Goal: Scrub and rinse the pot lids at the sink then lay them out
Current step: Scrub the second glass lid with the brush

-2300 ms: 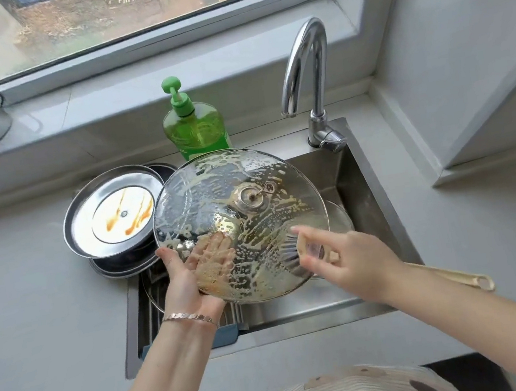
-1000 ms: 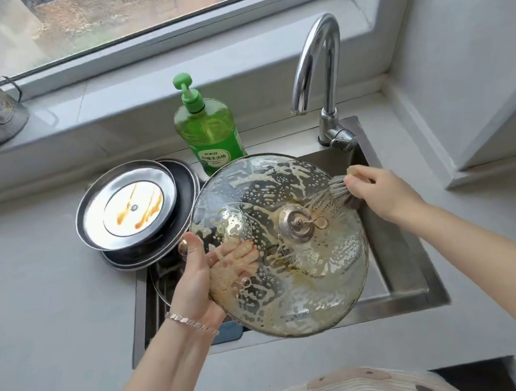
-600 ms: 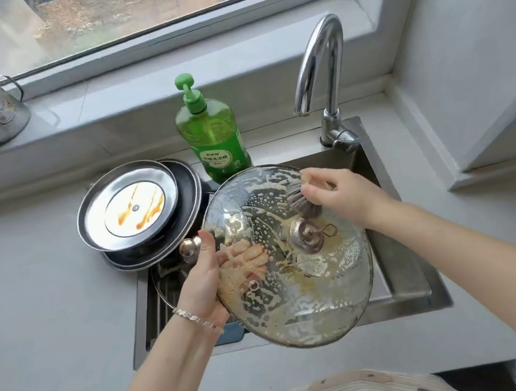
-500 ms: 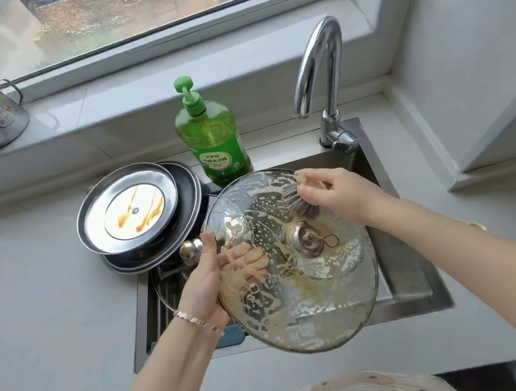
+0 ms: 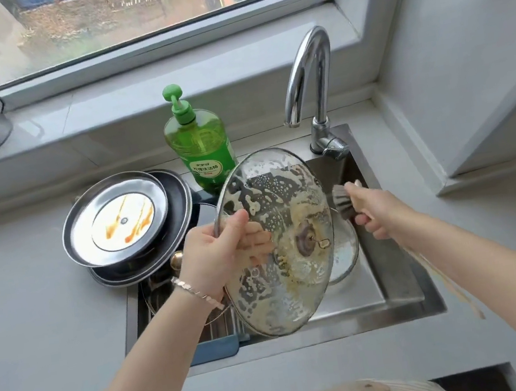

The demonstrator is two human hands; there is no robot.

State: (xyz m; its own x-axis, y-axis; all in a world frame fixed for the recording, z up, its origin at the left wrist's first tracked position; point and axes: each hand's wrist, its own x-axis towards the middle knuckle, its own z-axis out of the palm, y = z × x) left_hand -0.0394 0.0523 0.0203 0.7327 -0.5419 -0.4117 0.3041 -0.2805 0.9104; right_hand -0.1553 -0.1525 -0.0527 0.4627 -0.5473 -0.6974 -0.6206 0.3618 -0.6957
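Scrubbing stage. You held the glass lid (image 5: pixel 283 198) tilted steeply on edge above the sink (image 5: pixel 396 292), with suds and a brownish film over most of the glass. Your left hand (image 5: pixel 215 257) was clamped on the lid's left rim, thumb over the front and fingers visible through the glass behind. Your right hand (image 5: pixel 381 211) was wrapped round the handle of the brush (image 5: pixel 342 203), whose bristles stood at the lid's right rim, over the sink's right half; whether they touched the glass could not be told. A second lid (image 5: pixel 344 256) lay in the sink below. Stained metal lids (image 5: pixel 114 222) were stacked at the sink's back left corner, and a soap bottle (image 5: pixel 201 143) and tap (image 5: pixel 310 82) stood behind the sink; no water was seen running.

To do this step well, you probably needed to press the bristles against the spot your left fingers backed, work round from rim to knob (image 5: pixel 306 241), and hold the lid over the sink, since soapy glass likely slips and could strike the lid beneath
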